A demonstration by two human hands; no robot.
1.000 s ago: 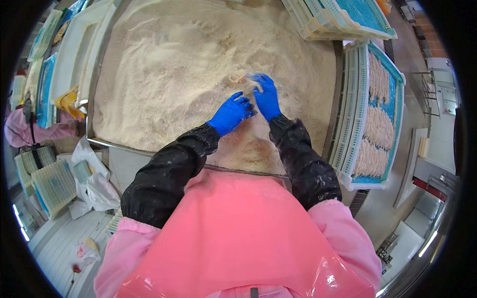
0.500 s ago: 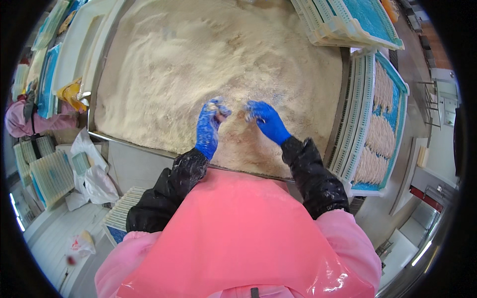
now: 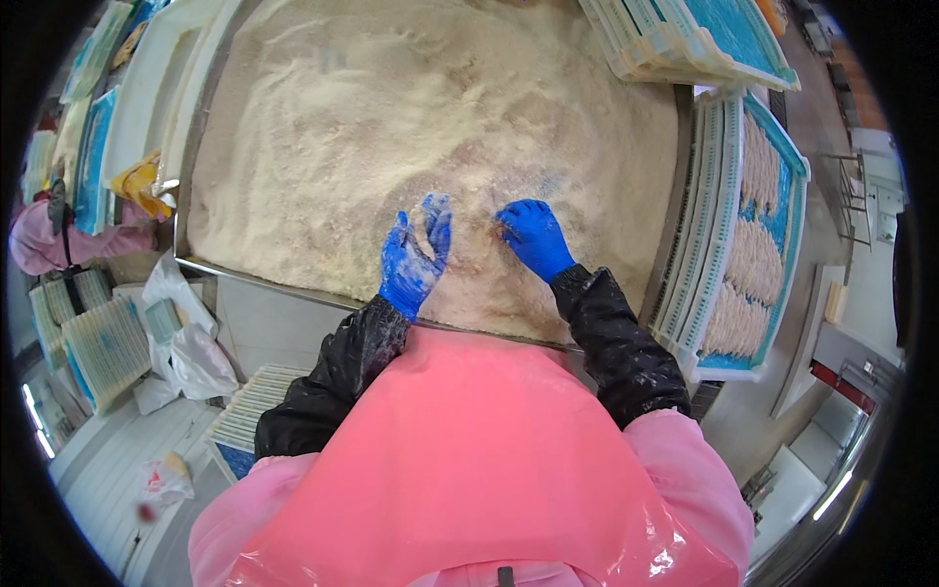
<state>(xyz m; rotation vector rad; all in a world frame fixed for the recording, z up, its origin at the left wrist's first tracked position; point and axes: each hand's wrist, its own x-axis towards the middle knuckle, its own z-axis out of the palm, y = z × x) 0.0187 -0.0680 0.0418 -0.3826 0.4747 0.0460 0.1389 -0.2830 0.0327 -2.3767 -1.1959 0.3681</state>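
Cupped and half open, the left hand [image 3: 414, 256] in its blue glove is turned palm-up over the near part of a big steel tray [image 3: 192, 147], its fingers dusted with crumbs and seemingly cradling a small pale piece that I cannot make out clearly against the coating. Beside it, the right hand [image 3: 531, 238] lies palm-down with fingers spread and pressed flat into the bed of breadcrumbs [image 3: 391, 127]; it closes on nothing, though whether something is buried under it cannot be told. The crumbs fill the tray almost edge to edge, and both hands work at its near rim, just above the pink apron [image 3: 469, 460]. That crumb bed looks dry, loose and light (it will give way and pour off rather than hold a shape), so anything lifted from it is best scooped from beneath on open fingers, not pinched. A coated piece is likely soft, limp and easily torn, its crust shedding under a hard squeeze; supporting it flat along its length seems safest. To the right, touching the tray's side, a stack of white racks with a blue liner [image 3: 743, 235] carries rows of pale breaded pieces [image 3: 748, 264]. More racks [image 3: 685, 39] are stacked at the far right corner.
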